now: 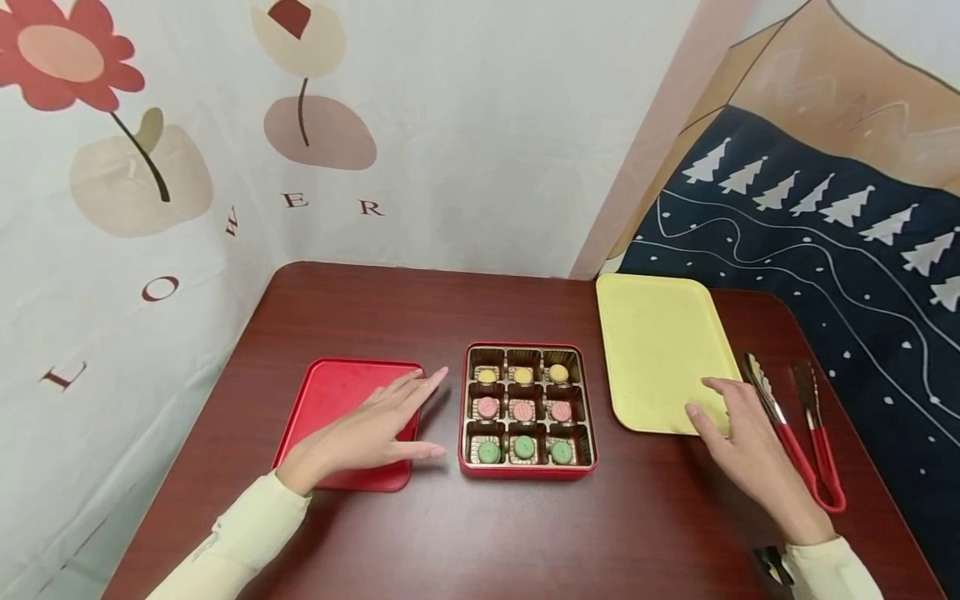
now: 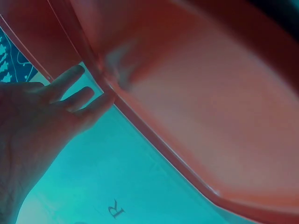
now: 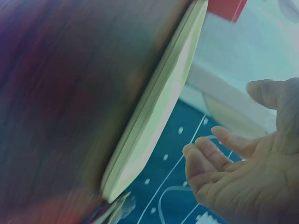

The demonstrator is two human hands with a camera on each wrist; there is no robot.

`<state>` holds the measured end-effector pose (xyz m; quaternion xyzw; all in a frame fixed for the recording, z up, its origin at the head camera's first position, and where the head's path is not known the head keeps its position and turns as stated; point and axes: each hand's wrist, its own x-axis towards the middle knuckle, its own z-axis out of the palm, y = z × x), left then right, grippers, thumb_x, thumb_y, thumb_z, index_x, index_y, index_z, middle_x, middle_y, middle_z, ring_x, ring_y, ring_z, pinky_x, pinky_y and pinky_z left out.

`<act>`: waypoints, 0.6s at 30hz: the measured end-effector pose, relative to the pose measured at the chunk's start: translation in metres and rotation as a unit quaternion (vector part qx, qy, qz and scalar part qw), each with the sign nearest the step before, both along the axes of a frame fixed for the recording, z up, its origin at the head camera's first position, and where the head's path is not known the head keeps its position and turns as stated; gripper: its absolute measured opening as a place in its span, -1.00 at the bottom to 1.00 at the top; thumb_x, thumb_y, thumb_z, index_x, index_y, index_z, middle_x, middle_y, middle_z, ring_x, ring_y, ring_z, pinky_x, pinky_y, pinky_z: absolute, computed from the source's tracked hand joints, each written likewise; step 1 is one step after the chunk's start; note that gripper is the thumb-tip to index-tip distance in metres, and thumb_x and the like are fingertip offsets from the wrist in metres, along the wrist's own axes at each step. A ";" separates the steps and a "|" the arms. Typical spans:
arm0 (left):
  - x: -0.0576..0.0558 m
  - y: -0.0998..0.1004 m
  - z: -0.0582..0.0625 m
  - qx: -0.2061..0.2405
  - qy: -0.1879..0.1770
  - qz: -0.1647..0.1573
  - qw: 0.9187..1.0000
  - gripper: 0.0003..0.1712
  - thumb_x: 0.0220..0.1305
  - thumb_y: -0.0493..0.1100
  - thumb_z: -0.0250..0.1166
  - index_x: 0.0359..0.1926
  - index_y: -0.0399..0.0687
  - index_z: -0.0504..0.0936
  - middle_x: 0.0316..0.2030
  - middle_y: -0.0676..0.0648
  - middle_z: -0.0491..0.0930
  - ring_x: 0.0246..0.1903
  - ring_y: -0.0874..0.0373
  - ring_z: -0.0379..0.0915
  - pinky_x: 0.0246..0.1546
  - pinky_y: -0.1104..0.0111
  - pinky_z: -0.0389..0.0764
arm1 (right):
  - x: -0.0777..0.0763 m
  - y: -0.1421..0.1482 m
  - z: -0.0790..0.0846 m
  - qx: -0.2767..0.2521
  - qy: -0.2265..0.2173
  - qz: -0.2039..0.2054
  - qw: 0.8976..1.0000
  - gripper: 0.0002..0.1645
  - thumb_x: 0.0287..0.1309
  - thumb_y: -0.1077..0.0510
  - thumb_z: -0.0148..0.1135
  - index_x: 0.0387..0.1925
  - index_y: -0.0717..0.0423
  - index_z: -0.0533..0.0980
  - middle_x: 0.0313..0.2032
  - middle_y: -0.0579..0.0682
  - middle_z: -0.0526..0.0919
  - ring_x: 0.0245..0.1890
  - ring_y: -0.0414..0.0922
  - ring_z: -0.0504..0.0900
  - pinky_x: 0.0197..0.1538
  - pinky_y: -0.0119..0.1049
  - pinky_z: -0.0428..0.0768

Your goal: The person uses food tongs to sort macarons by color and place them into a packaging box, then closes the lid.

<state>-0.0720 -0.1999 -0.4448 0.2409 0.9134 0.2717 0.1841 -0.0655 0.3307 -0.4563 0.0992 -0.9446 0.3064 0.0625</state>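
My left hand (image 1: pixel 367 437) hovers over a red rectangular lid (image 1: pixel 345 392), palm down, fingers straight and thumb spread; it holds nothing. In the left wrist view the left fingers (image 2: pixel 96 105) overlap the lid's edge. To its right stands a red square tin (image 1: pixel 528 472) with a divided gold-and-brown insert. Its compartments hold a back row of yellow sweets (image 1: pixel 522 377), a middle row of pink sweets (image 1: pixel 523 410) and a front row of green sweets (image 1: pixel 524 447). My right hand (image 1: pixel 750 454), loosely bent and holding nothing, is over the near right corner of a yellow tray (image 1: pixel 660 350).
Red-handled metal tongs (image 1: pixel 827 467) lie spread apart at the right, beside the right hand. Everything sits on a dark brown wooden table (image 1: pixel 525 542). A printed white cloth (image 1: pixel 465 150) hangs behind, and a navy tree-patterned cloth (image 1: pixel 862 275) borders the right side.
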 end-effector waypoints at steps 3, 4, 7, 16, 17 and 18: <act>0.002 -0.005 0.000 -0.005 0.021 0.008 1.000 0.25 0.35 0.48 0.40 0.80 0.23 -0.02 0.68 -0.23 0.12 0.67 -0.28 -0.09 0.57 -0.31 0.02 | -0.003 -0.017 0.004 -0.001 -0.011 0.017 1.000 -0.34 0.56 0.06 0.32 0.44 0.38 0.38 0.32 0.38 0.40 0.29 0.33 0.40 0.15 0.37 0.41; 0.003 -0.006 -0.001 -0.005 0.028 0.011 1.000 0.22 0.36 0.46 0.41 0.80 0.21 0.02 0.67 -0.24 0.14 0.66 -0.28 -0.05 0.56 -0.32 0.04 | -0.004 -0.023 0.005 -0.002 -0.013 0.024 1.000 -0.34 0.56 0.05 0.33 0.45 0.36 0.39 0.33 0.36 0.41 0.30 0.31 0.40 0.17 0.36 0.41; 0.005 -0.012 -0.003 -0.008 0.043 0.022 0.999 0.16 0.36 0.39 0.46 0.77 0.18 0.13 0.65 -0.24 0.21 0.63 -0.30 0.03 0.54 -0.35 0.07 | -0.009 -0.039 0.008 -0.004 -0.020 0.041 0.999 -0.33 0.57 0.01 0.32 0.46 0.33 0.40 0.35 0.31 0.42 0.35 0.28 0.41 0.26 0.37 0.41; 0.010 -0.032 -0.003 -0.010 0.052 0.049 0.997 0.05 0.36 0.31 0.49 0.70 0.06 0.31 0.58 -0.19 0.34 0.59 -0.29 0.14 0.54 -0.35 0.09 | -0.017 -0.075 0.010 -0.001 -0.021 0.077 0.997 -0.37 0.62 -0.03 0.26 0.46 0.27 0.42 0.36 0.23 0.45 0.36 0.21 0.42 0.33 0.33 0.44; 0.011 -0.034 -0.002 -0.013 0.052 0.053 0.997 0.04 0.36 0.31 0.49 0.70 0.06 0.32 0.58 -0.18 0.34 0.58 -0.28 0.14 0.54 -0.35 0.09 | -0.017 -0.079 0.010 -0.002 -0.020 0.080 0.997 -0.37 0.62 -0.03 0.25 0.46 0.27 0.42 0.36 0.22 0.45 0.36 0.20 0.43 0.33 0.31 0.44; 0.011 -0.037 -0.002 -0.016 0.050 0.057 0.997 0.03 0.36 0.30 0.50 0.69 0.07 0.32 0.57 -0.16 0.35 0.58 -0.27 0.15 0.54 -0.34 0.09 | -0.018 -0.082 0.010 -0.002 -0.020 0.082 0.996 -0.37 0.63 -0.04 0.25 0.47 0.26 0.42 0.36 0.21 0.46 0.36 0.20 0.44 0.33 0.30 0.44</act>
